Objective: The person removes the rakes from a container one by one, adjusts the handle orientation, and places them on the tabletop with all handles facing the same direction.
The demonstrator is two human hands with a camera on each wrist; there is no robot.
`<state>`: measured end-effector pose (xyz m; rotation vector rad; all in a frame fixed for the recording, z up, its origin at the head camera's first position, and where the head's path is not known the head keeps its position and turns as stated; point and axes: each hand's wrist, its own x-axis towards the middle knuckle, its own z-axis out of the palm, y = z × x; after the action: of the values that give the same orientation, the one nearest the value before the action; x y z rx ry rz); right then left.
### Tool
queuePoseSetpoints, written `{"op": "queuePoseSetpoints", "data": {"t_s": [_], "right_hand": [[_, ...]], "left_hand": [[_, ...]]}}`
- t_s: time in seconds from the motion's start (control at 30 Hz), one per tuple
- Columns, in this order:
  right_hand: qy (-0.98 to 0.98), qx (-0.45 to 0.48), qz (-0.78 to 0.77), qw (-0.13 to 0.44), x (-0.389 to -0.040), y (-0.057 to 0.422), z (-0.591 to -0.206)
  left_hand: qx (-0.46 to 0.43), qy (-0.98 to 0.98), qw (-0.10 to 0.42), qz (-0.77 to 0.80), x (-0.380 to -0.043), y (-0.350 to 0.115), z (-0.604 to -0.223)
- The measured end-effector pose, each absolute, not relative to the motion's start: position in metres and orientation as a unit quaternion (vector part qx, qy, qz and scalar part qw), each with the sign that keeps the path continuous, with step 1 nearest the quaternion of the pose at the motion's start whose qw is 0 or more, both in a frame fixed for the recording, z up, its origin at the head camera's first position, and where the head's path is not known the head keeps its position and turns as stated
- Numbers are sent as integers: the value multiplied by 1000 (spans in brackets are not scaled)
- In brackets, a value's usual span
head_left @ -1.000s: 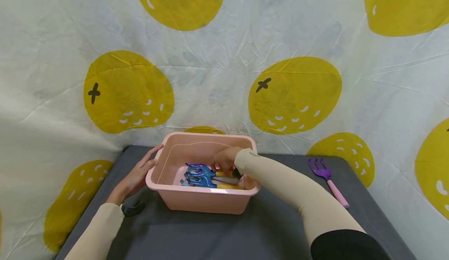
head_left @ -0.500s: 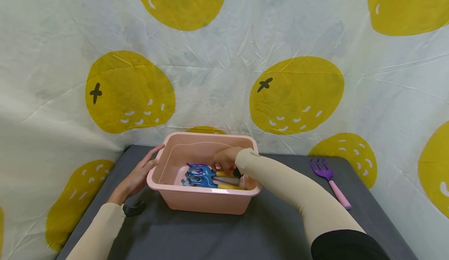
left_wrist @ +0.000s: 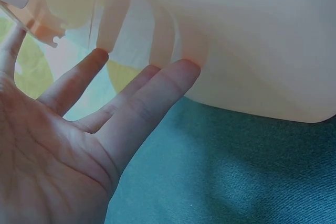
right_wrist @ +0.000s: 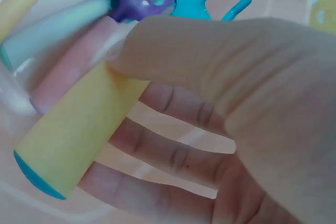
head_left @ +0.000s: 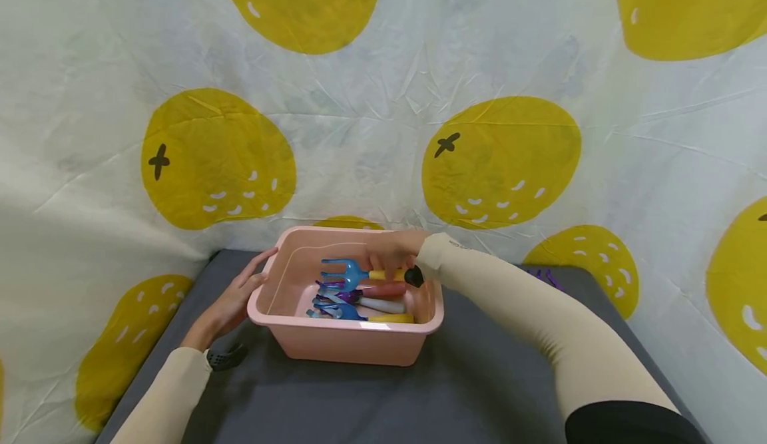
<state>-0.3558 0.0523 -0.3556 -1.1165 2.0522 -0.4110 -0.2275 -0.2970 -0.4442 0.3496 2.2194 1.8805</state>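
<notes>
My right hand is over the right half of a pink plastic tub and holds a hand fork with a blue head and yellow handle. In the right wrist view, thumb and fingers pinch the yellow handle, its blue end cap sticking out. Below that fork in the tub lie a purple-headed tool with a reddish-pink handle, a tool with a pale handle and a second blue hand fork with a yellow handle. My left hand rests its extended fingers against the tub's left side.
The tub stands on a dark grey table. At the back right, purple tines of another hand fork show past my right sleeve, which hides the rest. A white cloth with yellow fruit prints hangs close behind the table.
My right hand has lifted and moved back with the blue hand fork, uncovering the reddish-pink handle beneath. The sleeve now covers most of the purple fork on the table. My left hand stays put.
</notes>
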Motion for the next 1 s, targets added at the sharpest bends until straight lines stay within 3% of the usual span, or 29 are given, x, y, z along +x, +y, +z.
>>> {"op": "queuePoseSetpoints", "data": {"t_s": [0.07,0.23,0.6,1.0], "right_hand": [[874,-350,-83,327,-340,53,-335],[884,-384,-15,265,-329,63,-306],[896,-351,-70,261,-320,103,-262],[908,-324,-169,204,-319,175,-263]], "left_hand": [[120,752,105,640,-227,-297,-445],[123,757,103,634,-227,-297,-446],[120,754,103,637,-226,-295,-442],[122,761,96,630,-226,-293,-444]]}}
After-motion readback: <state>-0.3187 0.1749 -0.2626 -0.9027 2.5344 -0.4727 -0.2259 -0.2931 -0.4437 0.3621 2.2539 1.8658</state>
